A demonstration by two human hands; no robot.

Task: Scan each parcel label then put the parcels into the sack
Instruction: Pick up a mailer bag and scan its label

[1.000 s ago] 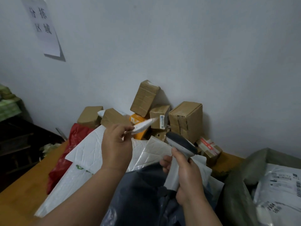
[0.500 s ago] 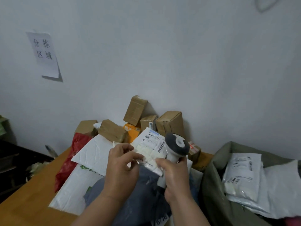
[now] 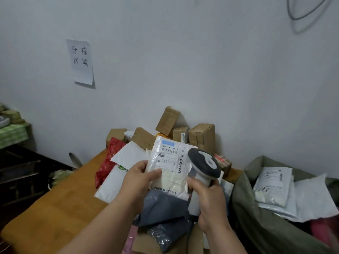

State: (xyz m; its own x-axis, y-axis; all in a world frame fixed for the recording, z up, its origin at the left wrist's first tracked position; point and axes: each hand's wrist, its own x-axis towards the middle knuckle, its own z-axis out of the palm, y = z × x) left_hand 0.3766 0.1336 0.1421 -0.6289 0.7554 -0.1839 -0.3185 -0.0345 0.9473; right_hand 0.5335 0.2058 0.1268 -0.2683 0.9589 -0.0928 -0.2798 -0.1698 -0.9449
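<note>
While the left hand (image 3: 136,182) is pinching the white poly mailer (image 3: 169,165) at its lower left edge, thumb on the front, the parcel is standing label-up at centre frame. The right hand (image 3: 209,200) is curling round the handle of the barcode scanner (image 3: 203,166), just right of the label. The mailer is looking light, soft and slick, so gripping an edge seems wise before dropping it into the green sack (image 3: 244,204) at lower right

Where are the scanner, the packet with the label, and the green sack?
scanner (image 3: 204,165), head view, on its dark rounded head.
packet (image 3: 169,162), head view, on its printed label.
sack (image 3: 255,213), head view, on its green front wall.
</note>
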